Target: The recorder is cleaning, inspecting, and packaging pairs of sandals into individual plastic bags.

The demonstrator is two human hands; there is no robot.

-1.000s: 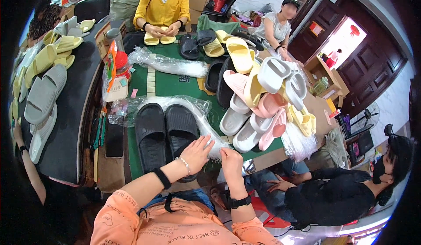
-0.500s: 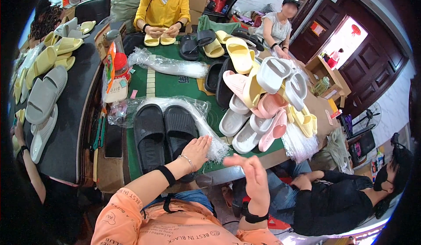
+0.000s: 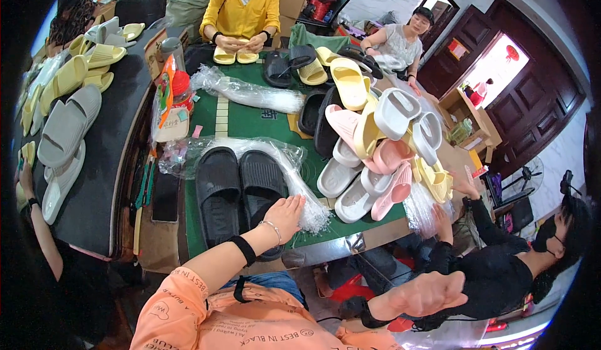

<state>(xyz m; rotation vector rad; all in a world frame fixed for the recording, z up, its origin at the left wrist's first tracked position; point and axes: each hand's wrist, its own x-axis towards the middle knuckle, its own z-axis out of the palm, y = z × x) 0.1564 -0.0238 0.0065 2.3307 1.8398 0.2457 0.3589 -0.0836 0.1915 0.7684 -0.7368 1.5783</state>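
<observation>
A pair of black slides lies toe-away on the green table mat: the left slide (image 3: 219,190) and the right slide (image 3: 260,173). My left hand (image 3: 283,217) rests by the right slide's toe-strap edge and the frayed end of a bundle of clear plastic strands (image 3: 313,215). Its fingers are stretched out. My right hand (image 3: 432,295) is curled closed past the table's front edge, out to the right. What it holds, if anything, is hidden by the curled fingers. Plastic film (image 3: 181,162) wraps the bundle behind the slides.
A heap of slides, including a yellow slide (image 3: 349,84) and a grey slide (image 3: 338,171), fills the table's right. A co-worker in black (image 3: 494,243) reaches to another strand bundle (image 3: 426,209). A black side table (image 3: 125,162) with slides stands left. A red-lidded jar (image 3: 180,90) stands between.
My right hand has swung right and down from beside the strand bundle, its fingers now curled. My left hand stays put. The co-worker in black has raised both hands to the table edge.
</observation>
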